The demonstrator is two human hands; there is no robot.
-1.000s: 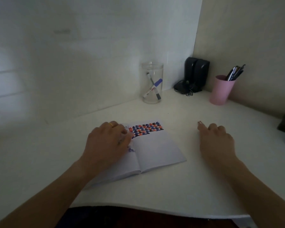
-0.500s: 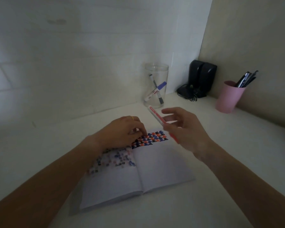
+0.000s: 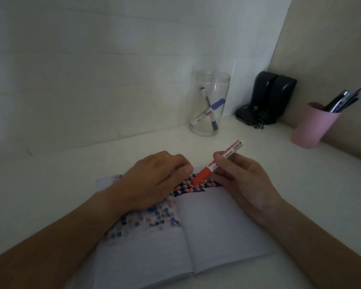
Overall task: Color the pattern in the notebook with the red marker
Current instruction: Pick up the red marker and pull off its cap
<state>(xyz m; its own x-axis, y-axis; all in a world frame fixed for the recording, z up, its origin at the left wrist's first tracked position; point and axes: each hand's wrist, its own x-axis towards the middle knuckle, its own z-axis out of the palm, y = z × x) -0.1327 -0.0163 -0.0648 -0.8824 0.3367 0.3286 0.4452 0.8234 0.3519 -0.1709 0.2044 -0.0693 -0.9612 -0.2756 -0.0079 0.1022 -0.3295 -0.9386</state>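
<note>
An open notebook (image 3: 217, 230) lies on the white desk in front of me. A red, blue and black pattern (image 3: 198, 186) fills the top of its right page; faded colour marks show on the left page. My right hand (image 3: 240, 178) grips the red marker (image 3: 215, 163), tilted, its red capped end low over the pattern. My left hand (image 3: 154, 180) rests flat on the left page, fingertips beside the marker's red end. Whether they touch it I cannot tell.
A clear jar (image 3: 209, 103) with two markers stands at the back by the wall. Black speakers (image 3: 271, 99) with cables sit in the corner. A pink cup (image 3: 313, 126) of pens is at the right.
My right hand went from resting empty on the desk to holding the red marker, then brought it down over the pattern. My left hand stayed on the left page. The view moved closer.
</note>
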